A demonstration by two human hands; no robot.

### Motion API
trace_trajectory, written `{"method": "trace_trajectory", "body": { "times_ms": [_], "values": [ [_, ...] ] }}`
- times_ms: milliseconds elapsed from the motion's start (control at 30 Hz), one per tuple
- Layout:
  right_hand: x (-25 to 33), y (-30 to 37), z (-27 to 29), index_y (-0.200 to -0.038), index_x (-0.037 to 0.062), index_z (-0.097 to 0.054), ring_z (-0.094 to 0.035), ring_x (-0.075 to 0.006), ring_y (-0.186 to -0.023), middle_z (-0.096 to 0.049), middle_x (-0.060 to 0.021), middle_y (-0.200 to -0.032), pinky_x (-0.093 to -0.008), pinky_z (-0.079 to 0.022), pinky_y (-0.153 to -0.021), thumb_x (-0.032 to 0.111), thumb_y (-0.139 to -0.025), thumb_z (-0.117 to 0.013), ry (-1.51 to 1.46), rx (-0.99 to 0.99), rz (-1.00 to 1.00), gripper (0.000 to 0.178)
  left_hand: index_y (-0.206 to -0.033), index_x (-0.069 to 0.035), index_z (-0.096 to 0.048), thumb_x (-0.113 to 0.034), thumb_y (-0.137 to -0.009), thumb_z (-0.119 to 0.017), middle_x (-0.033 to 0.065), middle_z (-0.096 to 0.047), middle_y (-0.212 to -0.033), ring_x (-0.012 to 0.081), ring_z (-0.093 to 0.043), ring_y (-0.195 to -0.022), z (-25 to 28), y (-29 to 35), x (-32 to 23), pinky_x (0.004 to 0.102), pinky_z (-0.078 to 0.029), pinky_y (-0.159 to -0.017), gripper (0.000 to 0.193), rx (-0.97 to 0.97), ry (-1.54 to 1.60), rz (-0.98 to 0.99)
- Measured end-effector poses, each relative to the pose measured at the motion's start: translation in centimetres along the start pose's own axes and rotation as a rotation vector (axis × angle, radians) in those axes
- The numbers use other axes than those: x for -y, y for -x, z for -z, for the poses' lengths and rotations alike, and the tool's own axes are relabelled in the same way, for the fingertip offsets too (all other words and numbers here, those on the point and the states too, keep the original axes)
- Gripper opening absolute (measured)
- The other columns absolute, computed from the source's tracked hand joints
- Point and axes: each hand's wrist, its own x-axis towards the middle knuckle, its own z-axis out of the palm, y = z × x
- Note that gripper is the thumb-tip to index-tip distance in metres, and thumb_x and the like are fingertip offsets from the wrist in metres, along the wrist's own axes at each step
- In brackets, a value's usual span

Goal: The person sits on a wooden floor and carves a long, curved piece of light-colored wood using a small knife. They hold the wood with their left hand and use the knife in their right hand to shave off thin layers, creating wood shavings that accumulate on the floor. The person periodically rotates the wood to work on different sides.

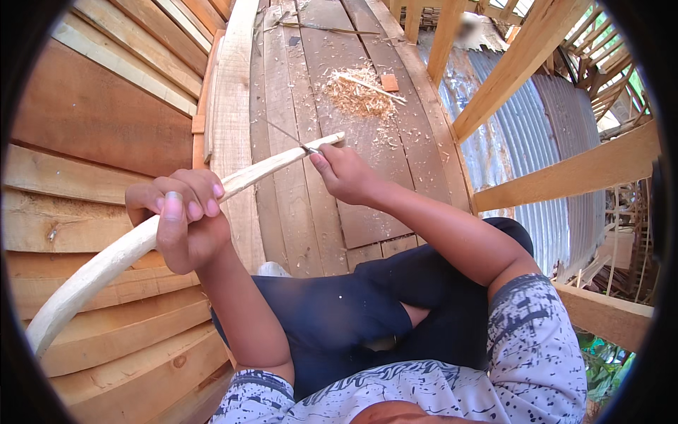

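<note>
A long, pale, peeled wooden stick runs from the lower left up to the middle of the view, thicker and curved at its near left end. My left hand is closed around its middle, fingers wrapped over the wood. Near the thin far end, my right hand is closed on a knife. The narrow dark knife blade points up and left and meets the stick just ahead of the right thumb. Most of the knife's handle is hidden inside my fingers.
Wood shavings lie heaped on the plank floor, beside a small reddish wood block. A long thin strip lies farther off. A plank wall rises at left; wooden rails and corrugated metal sheets are at right.
</note>
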Motion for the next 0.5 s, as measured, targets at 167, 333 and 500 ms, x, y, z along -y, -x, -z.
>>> {"method": "trace_trajectory", "body": {
  "times_ms": [167,333,500],
  "values": [
    [-5.5,-0.1,0.2,-0.090,-0.0054,-0.058,-0.061,-0.0446,-0.073,-0.062,-0.0271,-0.074,-0.0504,-0.046,-0.069,0.032,-0.104,-0.037,0.034,-0.001,-0.298,0.045,-0.084,-0.010,-0.047,-0.005,-0.084,-0.050,0.0029,-0.048,-0.061,0.0142,-0.046,-0.051,-0.8,-0.5,0.1,0.0346,-0.046,-0.057,0.006,-0.068,-0.003,-0.003],
    [-0.9,-0.3,-0.4,-0.089,-0.0066,-0.058,-0.062,-0.0424,-0.076,-0.062,-0.0284,-0.078,-0.0521,-0.047,-0.073,0.032,-0.105,-0.032,-0.138,-0.022,-0.114,0.050,-0.078,-0.015,-0.047,-0.007,-0.084,-0.054,-0.0001,-0.046,-0.059,0.0135,-0.048,-0.053,-2.0,-0.6,0.5,0.0323,-0.045,-0.061,0.012,-0.471,-0.089,0.044],
    [-2.0,-0.8,0.4,-0.097,-0.0089,-0.062,-0.064,-0.0462,-0.083,-0.063,-0.0308,-0.079,-0.0522,-0.050,-0.082,0.031,-0.104,-0.034,0.105,0.037,-0.236,0.049,-0.080,-0.013,-0.048,-0.008,-0.084,-0.055,0.0001,-0.046,-0.058,0.0141,-0.048,-0.054,-2.3,-0.5,0.2,0.0331,-0.045,-0.061,0.010,-0.452,-0.077,0.043]
  ]
}}
